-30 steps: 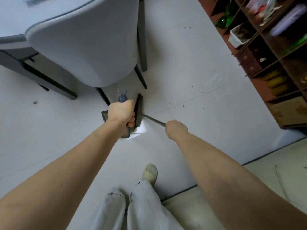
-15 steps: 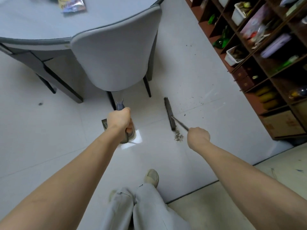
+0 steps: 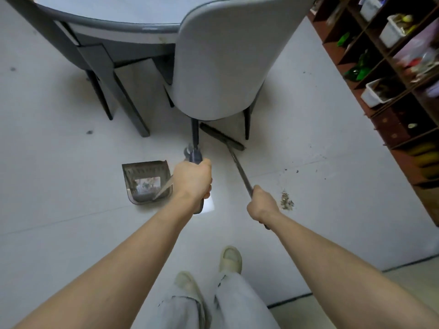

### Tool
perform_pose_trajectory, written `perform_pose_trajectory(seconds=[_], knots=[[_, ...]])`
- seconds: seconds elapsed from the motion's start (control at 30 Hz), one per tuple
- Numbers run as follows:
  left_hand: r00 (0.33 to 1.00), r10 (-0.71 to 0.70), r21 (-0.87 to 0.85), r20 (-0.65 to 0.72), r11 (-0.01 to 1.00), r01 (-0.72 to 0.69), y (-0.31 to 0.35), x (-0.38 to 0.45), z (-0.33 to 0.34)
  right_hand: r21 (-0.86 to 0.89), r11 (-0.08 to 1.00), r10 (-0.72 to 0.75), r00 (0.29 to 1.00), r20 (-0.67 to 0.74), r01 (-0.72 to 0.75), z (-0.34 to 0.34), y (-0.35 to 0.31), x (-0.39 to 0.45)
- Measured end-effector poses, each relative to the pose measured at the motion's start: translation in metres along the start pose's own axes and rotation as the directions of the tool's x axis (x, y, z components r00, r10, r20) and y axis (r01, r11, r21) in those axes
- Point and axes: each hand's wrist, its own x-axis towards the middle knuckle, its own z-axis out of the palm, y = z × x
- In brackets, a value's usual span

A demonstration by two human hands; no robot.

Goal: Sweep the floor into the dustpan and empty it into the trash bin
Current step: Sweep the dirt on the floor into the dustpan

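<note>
Since half a second ago the broom head [image 3: 222, 136] has swung away from the debris pile [image 3: 287, 202], up to the foot of the chair [image 3: 228, 55], where it now lies slanted between the chair's front legs. The pile sits behind on the floor [image 3: 332, 210], just right of the right hand [image 3: 261, 204] and well apart from the bristles. The dustpan [image 3: 147, 181], mostly hidden behind the left hand before, now shows in full to the left of that hand.

Left hand [image 3: 192, 181]: fingers wrapped tight round the dustpan's long upright handle [image 3: 194, 156], fist closed on it. The handle's top clip pokes out above the knuckles. The dustpan's tray rests flat on the floor, open mouth toward the table [image 3: 107, 17]; some pale litter is in its well.

Right hand: curled closed round the broom's thin dark pole [image 3: 238, 168], which runs up and left to the broom head.

More dark specks lie scattered on the floor right of the pole, toward the brown shelf unit [image 3: 392, 91] along the right edge. The shelves hold white bins, green bottles and yellow items; details are blurred. Two pale shoes and light trouser legs are at bottom centre.
</note>
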Motion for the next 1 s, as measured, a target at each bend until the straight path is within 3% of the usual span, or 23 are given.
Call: perform_pose_trajectory(seconds=[0.13,0.27,0.43,0.6,0.73,0.87,1.0], knots=[[0.995,0.009,-0.046,0.102,0.999,-0.004,-0.021,0.028,0.029,-0.031,0.997,-0.074,0.992,-0.099,0.071,0.025,-0.016,0.059],[0.971,-0.074,-0.063,0.227,0.994,0.090,-0.059,0.062,0.053,-0.080,0.992,-0.112,0.985,-0.134,0.102,0.027,-0.024,0.127],[0.982,-0.075,-0.040,0.173,0.996,0.083,-0.098,0.115,0.052,-0.161,0.969,-0.219,0.957,-0.190,0.190,0.034,-0.032,0.210],[0.990,-0.019,-0.012,0.137,1.000,0.021,-0.111,0.156,0.062,-0.216,0.960,-0.210,0.967,-0.144,0.176,0.046,-0.059,0.265],[0.987,-0.044,0.032,0.152,0.999,0.039,-0.118,0.169,0.076,-0.256,0.954,-0.190,0.975,-0.112,0.157,0.052,-0.061,0.267],[0.966,-0.127,0.057,0.224,0.991,0.117,-0.108,0.165,0.082,-0.294,0.936,-0.209,0.978,-0.026,0.192,0.066,-0.025,0.224],[0.972,-0.140,0.136,0.188,0.984,0.116,-0.092,0.159,0.082,-0.266,0.937,-0.228,0.973,0.021,0.226,0.058,0.014,0.174]])
